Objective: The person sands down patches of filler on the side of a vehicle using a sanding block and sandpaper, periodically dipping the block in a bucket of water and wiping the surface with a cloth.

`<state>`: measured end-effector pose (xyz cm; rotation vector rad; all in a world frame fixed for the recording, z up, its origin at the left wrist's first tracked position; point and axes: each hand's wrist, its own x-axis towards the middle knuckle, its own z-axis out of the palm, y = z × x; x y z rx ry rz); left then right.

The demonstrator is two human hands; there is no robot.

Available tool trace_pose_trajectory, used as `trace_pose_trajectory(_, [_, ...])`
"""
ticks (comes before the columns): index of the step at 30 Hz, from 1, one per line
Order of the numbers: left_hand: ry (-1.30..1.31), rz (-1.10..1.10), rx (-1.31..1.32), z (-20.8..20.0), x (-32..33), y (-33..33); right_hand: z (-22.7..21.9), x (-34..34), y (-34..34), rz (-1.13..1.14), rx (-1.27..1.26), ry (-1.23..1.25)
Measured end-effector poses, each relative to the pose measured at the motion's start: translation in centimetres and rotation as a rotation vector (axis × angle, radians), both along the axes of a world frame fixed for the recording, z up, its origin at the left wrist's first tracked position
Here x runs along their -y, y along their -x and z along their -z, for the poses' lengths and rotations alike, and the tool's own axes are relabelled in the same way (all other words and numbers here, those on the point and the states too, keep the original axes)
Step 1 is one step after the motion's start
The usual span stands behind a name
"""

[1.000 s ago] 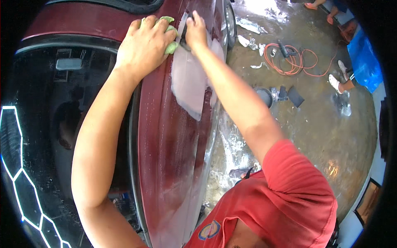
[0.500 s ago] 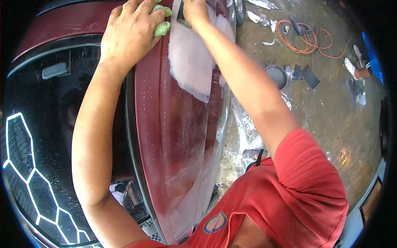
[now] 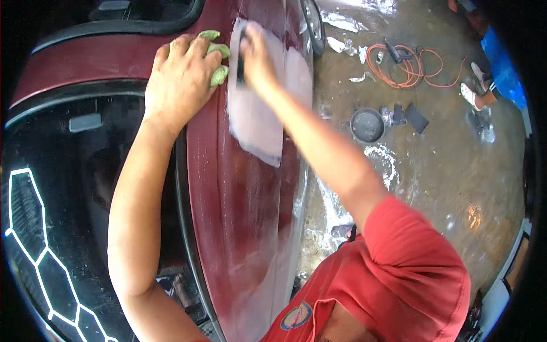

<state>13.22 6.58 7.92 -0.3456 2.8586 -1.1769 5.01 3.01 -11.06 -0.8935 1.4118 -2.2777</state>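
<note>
A maroon car body panel (image 3: 245, 216) runs up the middle, with a pale grey-white filler patch (image 3: 259, 122) on it. My right hand (image 3: 257, 60), blurred by motion, presses a strip of dark sandpaper (image 3: 240, 65) flat on the patch's left side. My left hand (image 3: 179, 74) rests at the roof edge beside the patch, its fingers curled round a crumpled light green cloth (image 3: 219, 74). Part of the cloth is hidden under the fingers. Fine water drops and whitish smears show on the panel.
Dark car windows (image 3: 68, 171) lie left, a wheel (image 3: 313, 25) at the top. On the wet floor (image 3: 433, 188) are a round dark basin (image 3: 367, 125), dark sheets (image 3: 417, 118), and a coiled orange hose (image 3: 410, 68). Another person's foot (image 3: 470, 96) shows at the far right.
My right hand has moved down along the patch with the sandpaper. The whole view has shifted, showing more of the car's front window. My left hand still grips the cloth.
</note>
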Motion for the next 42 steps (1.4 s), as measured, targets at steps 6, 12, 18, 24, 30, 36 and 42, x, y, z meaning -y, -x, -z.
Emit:
trace_pose_trajectory(6, [0.007, -0.024, 0.014, 0.0, 0.1, 0.1, 0.0, -6.2, -5.1, -0.164, 0.044, -0.036])
trace_pose_trajectory(12, [0.017, -0.015, 0.008, -0.1, -0.1, 0.0, -1.5, 0.6, 0.9, 0.004, 0.108, -0.018])
trace_pose_trajectory(18, [-0.017, -0.044, 0.015, -0.3, -0.2, 0.1, -0.2, -7.3, -5.5, -0.214, 0.028, -0.018])
trace_pose_trajectory(24, [-0.016, -0.009, -0.003, -0.2, -0.1, 0.1, -1.3, 1.0, 1.7, -0.04, 0.056, -0.03])
trace_pose_trajectory(30, [0.015, -0.001, -0.007, -0.1, 0.0, 0.1, -0.6, -5.6, -5.5, -0.092, -0.016, -0.08])
trace_pose_trajectory(36, [0.018, 0.008, -0.019, -0.1, 0.1, 0.0, -2.5, 1.6, 2.3, -0.026, 0.078, 0.047])
trace_pose_trajectory(42, [0.023, 0.018, -0.02, -0.2, 0.0, 0.0, -1.6, -7.0, -5.3, -0.201, 0.012, -0.059])
